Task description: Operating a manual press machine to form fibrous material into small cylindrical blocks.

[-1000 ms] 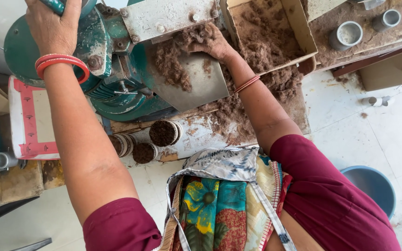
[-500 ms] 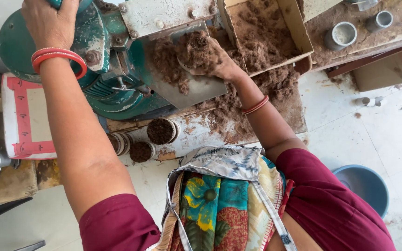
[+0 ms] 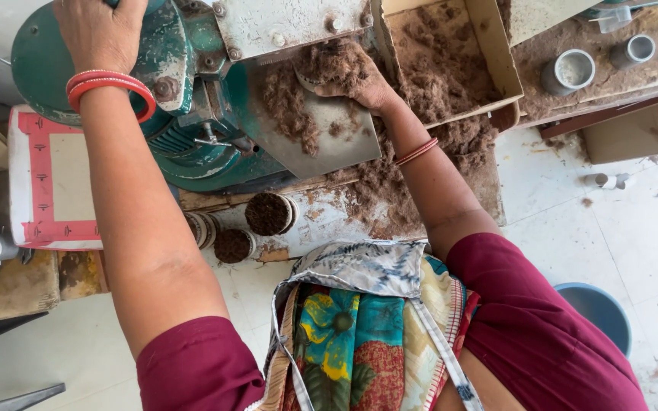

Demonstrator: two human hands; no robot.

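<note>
My left hand (image 3: pixel 99 34) is clamped on a teal handle at the top of a green machine (image 3: pixel 184 144); red bangles circle the wrist. My right hand (image 3: pixel 356 76) rests on the machine's grey metal chute (image 3: pixel 329 141), fingers curled around a small grey cup (image 3: pixel 306 78) whose rim peeks out from a heap of brown fibrous powder (image 3: pixel 291 106). Powder coats the fingers. To the right of this hand stands an open cardboard box (image 3: pixel 489 53) full of the same powder.
Two small cups packed with brown powder (image 3: pixel 268 213) lie on the bench below the machine. Empty grey cups (image 3: pixel 569 72) stand at the upper right. A white and red block (image 3: pixel 47 179) sits at the left, a blue bucket (image 3: pixel 599 312) on the floor.
My right hand has slid a little left from the box edge onto the chute and closed in the powder. My left hand stays on the handle.
</note>
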